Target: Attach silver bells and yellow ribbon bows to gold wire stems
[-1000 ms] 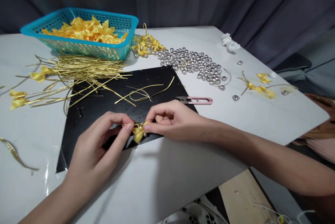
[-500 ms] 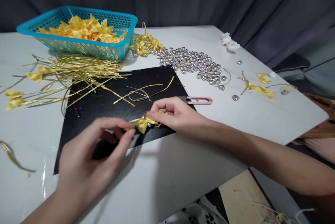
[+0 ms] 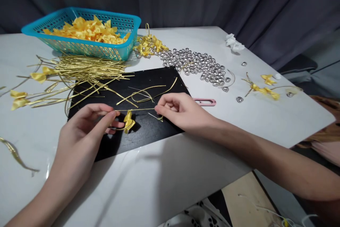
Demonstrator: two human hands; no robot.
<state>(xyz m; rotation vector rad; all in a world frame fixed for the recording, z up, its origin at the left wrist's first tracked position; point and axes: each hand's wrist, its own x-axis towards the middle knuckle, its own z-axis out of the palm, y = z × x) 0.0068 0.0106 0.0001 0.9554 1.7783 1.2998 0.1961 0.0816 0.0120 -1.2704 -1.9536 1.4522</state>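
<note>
My left hand (image 3: 87,122) and my right hand (image 3: 177,109) each pinch one end of a thin gold wire tie (image 3: 135,109), stretched level between them over a black mat (image 3: 148,80). A small yellow ribbon bow (image 3: 129,121) hangs from the wire close to my left fingertips. Both hands hover just above the mat's front part.
A teal basket (image 3: 120,52) of yellow bows stands at the back left, with a heap of gold wire ties (image 3: 85,69) in front of it. Silver heart beads (image 3: 198,64) lie behind the mat, pink snips (image 3: 205,102) to its right. Finished bows (image 3: 262,87) and crumpled tissue (image 3: 233,43) lie far right.
My hands have drawn apart and moved up the mat, pulling the wire straight between them. The bow, earlier pinched between both hands, now hangs near the left one.
</note>
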